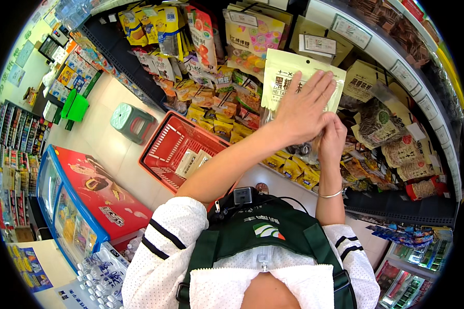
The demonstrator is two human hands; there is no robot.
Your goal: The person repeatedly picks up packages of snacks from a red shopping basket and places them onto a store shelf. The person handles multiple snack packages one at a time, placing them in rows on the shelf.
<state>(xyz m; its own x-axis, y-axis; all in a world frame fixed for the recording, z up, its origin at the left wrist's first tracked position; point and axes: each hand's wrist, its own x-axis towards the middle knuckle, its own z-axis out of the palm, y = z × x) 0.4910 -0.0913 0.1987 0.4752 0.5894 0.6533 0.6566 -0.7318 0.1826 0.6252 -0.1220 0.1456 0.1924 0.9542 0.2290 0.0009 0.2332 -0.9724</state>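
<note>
In front of the hanging snacks is a pale yellow-green resealable snack pouch (272,73) with a clear lower part, where dark pieces show. My left hand (305,108) lies flat across the pouch's printed front, fingers extended towards its top right corner. My right hand (332,133), below a silver bangle (330,194), pinches the pouch's right side with bent fingers. The two hands meet near that edge. My left forearm and hand cover part of the pouch. Similar pale pouches (357,83) hang to the right.
A red plastic shopping basket (164,133) with pale packets (191,164) stands left of the shelf. Beyond it are a grey-green stool (133,123), a green basket (75,106) and a red-sided chest freezer (100,189). Yellow snack packets (292,170) fill the lower shelf.
</note>
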